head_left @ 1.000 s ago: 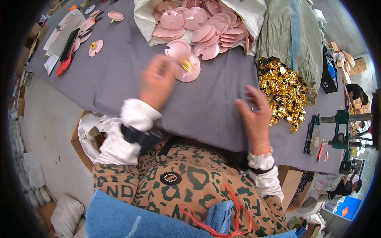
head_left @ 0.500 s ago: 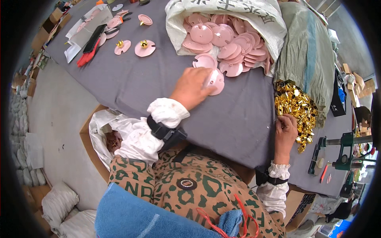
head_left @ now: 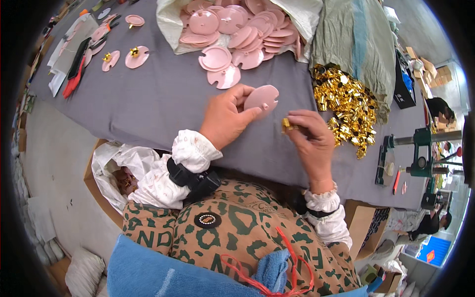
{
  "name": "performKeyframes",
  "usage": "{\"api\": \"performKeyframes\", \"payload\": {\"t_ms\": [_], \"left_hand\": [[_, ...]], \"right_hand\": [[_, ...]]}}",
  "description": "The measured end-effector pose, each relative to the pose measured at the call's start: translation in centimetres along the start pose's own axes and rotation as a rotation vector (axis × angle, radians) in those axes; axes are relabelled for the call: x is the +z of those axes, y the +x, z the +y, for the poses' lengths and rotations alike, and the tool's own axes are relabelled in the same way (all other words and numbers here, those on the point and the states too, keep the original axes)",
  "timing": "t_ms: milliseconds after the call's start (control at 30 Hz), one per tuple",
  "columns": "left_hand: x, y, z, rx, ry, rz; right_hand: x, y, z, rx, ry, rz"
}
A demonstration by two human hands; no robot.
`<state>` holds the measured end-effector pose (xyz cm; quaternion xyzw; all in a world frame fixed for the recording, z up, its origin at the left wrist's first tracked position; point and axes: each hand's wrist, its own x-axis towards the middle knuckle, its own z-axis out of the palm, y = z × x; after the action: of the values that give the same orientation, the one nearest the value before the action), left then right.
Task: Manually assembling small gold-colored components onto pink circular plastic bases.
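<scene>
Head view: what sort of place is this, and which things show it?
Probably an assembly workshop: pink discs spill from a white sack, gold-coloured parts lie heaped on the table, and a green metal fixture shows at right.

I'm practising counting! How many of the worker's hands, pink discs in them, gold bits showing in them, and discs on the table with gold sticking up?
Hands: 2, left hand and right hand
Held disc: 1
Held gold bit: 1
Discs with gold up: 2, left disc and right disc
Total: 6
</scene>
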<state>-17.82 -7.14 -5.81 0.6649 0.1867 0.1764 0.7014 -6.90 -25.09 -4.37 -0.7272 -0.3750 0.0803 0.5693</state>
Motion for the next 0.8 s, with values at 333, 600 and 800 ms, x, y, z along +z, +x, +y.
{"api": "performKeyframes", "payload": {"t_ms": [333,600,800], "left_hand": [[2.0,-1.6,1.3,0.141,0.188,-0.105],[2.2,-1.6,1.1,0.429,0.443,-0.124],[0.3,-1.8,-0.5,0.333,0.303,0.028]], "right_hand": [[0.1,-0.1,0.1,0.016,0.087,-0.023],[0.8,-1.3,1.7,0.254,0.595,0.049],[2.8,0.0,-0.1,0.481,0.567,-0.100]]}}
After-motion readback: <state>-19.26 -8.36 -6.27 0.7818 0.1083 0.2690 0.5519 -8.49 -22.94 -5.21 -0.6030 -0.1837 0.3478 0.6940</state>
